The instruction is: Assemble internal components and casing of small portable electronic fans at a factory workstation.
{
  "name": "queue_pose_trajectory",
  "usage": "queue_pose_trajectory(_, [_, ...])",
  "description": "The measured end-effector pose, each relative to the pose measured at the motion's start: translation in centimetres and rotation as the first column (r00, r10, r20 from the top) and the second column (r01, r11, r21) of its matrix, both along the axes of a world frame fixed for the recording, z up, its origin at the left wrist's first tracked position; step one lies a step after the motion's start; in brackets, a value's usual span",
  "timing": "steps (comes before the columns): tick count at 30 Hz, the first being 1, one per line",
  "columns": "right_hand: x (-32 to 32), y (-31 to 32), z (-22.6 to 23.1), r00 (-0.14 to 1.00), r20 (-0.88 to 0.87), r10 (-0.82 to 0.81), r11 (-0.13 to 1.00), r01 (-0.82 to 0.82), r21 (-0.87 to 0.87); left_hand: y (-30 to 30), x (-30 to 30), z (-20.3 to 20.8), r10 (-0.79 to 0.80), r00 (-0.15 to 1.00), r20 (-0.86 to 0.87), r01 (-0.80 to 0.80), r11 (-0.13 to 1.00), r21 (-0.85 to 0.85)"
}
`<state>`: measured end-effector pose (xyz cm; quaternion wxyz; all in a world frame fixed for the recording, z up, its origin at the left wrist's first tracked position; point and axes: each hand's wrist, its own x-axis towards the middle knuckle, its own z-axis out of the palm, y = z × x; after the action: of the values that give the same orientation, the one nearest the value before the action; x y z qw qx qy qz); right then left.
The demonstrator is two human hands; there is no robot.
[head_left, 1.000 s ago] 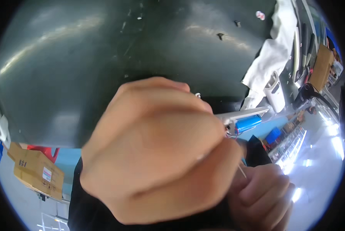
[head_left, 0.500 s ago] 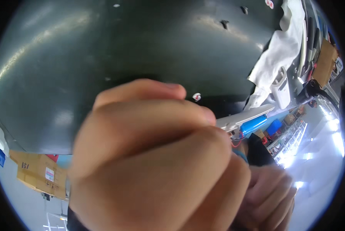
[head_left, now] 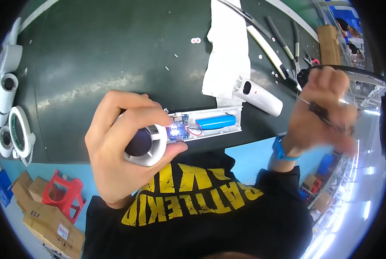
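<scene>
My left hand (head_left: 124,146) is closed around the round white end of an opened handheld device, whose ring frames a dark centre (head_left: 138,142). Its long white housing (head_left: 238,131) reaches to the right and shows a lit circuit board (head_left: 176,128), thin red wires and a blue cylindrical battery (head_left: 216,121). Off to the right, my raised right hand (head_left: 324,108) is blurred, its fingers curled about a dark tool with a thin metal shaft (head_left: 304,101); the tool's exact kind is smeared. A loose white casing half (head_left: 262,98) with a dark oval lies beyond the battery end.
A crumpled white cloth (head_left: 228,52) lies on the dark green table (head_left: 115,47). Pliers (head_left: 294,41) and small scraps sit at the far right. White tape rolls (head_left: 20,131) stand on the left. Below are a red stool (head_left: 65,192) and cardboard boxes (head_left: 55,228).
My left hand and the device have dropped away from close to the camera, so board and battery now show. My right hand has moved up and outward to the right, apart from the device.
</scene>
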<state>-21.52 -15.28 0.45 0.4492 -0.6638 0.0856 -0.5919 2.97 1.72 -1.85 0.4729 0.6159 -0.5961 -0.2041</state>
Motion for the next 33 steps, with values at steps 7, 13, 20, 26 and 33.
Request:
queue_pose_trajectory(7, [-1.5, -2.4, -0.5, 0.632, -0.695, -0.343, 0.921, 0.081, -0.381, -0.1, 0.0, 0.2, 0.031, 0.999, 0.013, -0.03, 0.998, -0.062])
queue_pose_trajectory(13, [-2.8, 0.7, 0.6, 0.369, -0.773, -0.517, 0.807, -0.091, -0.584, -0.3, 0.0, 0.0, 0.026, 1.0, 0.01, -0.024, 0.995, -0.098])
queue_pose_trajectory(20, [-2.4, 2.3, -0.4, 0.449, -0.745, -0.494, 0.853, 0.087, -0.514, -0.4, 0.0, -0.4, 0.006, 0.998, 0.064, 0.003, 0.991, -0.13])
queue_pose_trajectory(26, [-2.1, 3.3, -2.1, 0.427, -0.769, -0.475, 0.879, 0.187, -0.438, -0.4, -0.2, -0.3, 0.019, 0.997, 0.069, -0.009, 0.99, -0.141])
queue_pose_trajectory(33, [-3.2, 3.2, -2.2, 0.438, -0.788, -0.433, 0.896, 0.115, -0.428, -0.5, -0.2, -0.3, 0.013, 0.995, 0.103, 0.003, 0.988, -0.153])
